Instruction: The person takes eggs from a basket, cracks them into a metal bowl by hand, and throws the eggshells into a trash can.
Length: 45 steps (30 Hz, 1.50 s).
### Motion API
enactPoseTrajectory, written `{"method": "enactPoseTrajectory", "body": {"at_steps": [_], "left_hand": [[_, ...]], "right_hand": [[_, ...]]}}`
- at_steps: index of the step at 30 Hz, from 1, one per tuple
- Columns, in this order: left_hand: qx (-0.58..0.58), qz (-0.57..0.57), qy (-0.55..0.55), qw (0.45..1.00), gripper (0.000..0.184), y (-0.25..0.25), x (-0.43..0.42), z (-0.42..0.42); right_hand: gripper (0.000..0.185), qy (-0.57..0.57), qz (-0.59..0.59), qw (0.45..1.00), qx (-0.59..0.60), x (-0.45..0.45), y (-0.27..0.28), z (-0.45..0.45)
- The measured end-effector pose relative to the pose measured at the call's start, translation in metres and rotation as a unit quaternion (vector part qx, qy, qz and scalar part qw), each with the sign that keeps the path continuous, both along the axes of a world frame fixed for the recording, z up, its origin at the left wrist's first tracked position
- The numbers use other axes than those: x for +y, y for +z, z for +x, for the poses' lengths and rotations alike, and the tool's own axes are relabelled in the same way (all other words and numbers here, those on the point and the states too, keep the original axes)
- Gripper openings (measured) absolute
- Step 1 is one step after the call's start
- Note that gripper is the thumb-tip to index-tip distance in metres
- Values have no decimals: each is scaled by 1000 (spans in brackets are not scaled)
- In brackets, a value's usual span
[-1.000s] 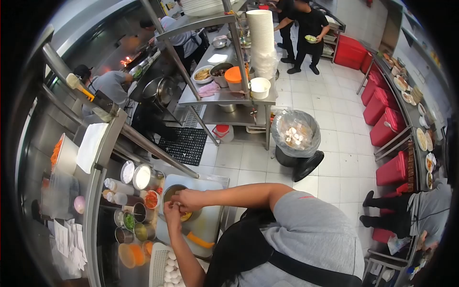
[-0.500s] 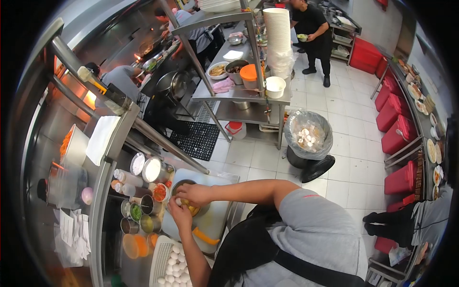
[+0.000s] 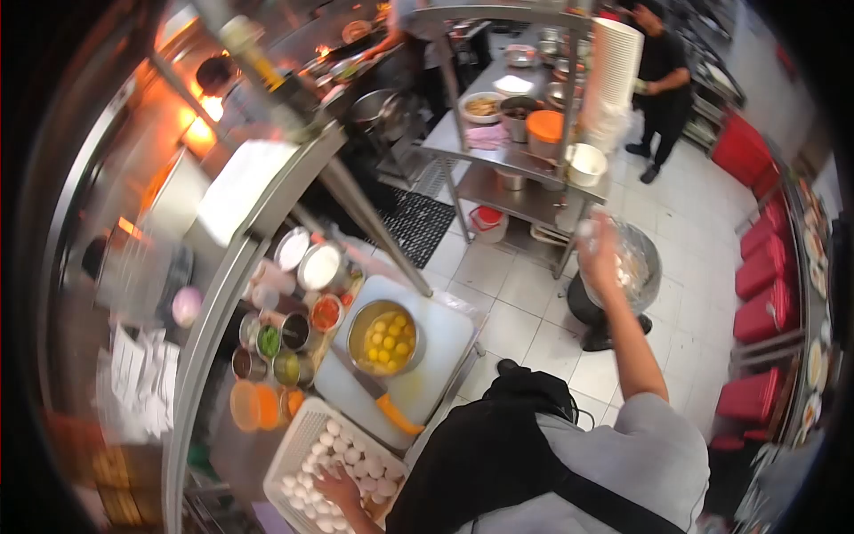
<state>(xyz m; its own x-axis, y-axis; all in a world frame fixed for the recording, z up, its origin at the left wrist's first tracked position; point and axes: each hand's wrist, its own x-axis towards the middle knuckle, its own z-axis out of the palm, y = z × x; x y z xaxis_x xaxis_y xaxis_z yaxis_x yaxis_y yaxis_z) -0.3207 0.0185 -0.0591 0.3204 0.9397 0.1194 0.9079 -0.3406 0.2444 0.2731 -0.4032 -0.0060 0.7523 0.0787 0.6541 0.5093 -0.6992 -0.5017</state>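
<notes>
My left hand (image 3: 338, 488) rests with spread fingers on white eggs (image 3: 360, 463) in a pale plastic basket (image 3: 283, 445). My right hand (image 3: 597, 245) is stretched out over the bin with the clear liner (image 3: 648, 289); it is smeared by motion, and a whitish blur at it cannot be made out. Several egg yolks (image 3: 384, 343) lie in a metal bowl (image 3: 354, 331) on the white cutting board (image 3: 445, 334). A knife with an orange handle (image 3: 398, 415) lies beside the bowl.
Sauce containers, including a red one (image 3: 326, 311) and a green one (image 3: 269, 339), stand left of the board. A metal shelf (image 3: 498, 200) holds stacked bowls (image 3: 616, 67). One person (image 3: 663, 80) stands beyond it; others work near flames at upper left.
My hands have left the bowl, the left moving down to the eggs and the right out over the bin. The yolks and knife now show fully. The view has shifted.
</notes>
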Motion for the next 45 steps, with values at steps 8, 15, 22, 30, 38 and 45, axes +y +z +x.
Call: {"method": "enactPoseTrajectory", "body": {"at_steps": [8,15,22,30,38,45], "left_hand": [[49,-59,-7,997,78,-17,-46,-6],[-77,-179,-24,981,64,55,-34,23],[-94,-143,-119,978,43,26,-33,4],[-62,-121,41,990,30,37,-42,7],[-237,-120,-20,964,33,12,-18,-18],[-577,-411,40,705,30,143,-50,61]], "right_hand": [[44,116,-9,979,170,4,-45,-42],[32,538,6,780,320,163,-21,-154],[22,647,-57,670,359,223,26,-202],[19,662,-126,610,416,228,54,-203],[19,679,-91,561,465,229,56,-217],[49,783,-37,569,248,254,83,-244]]}}
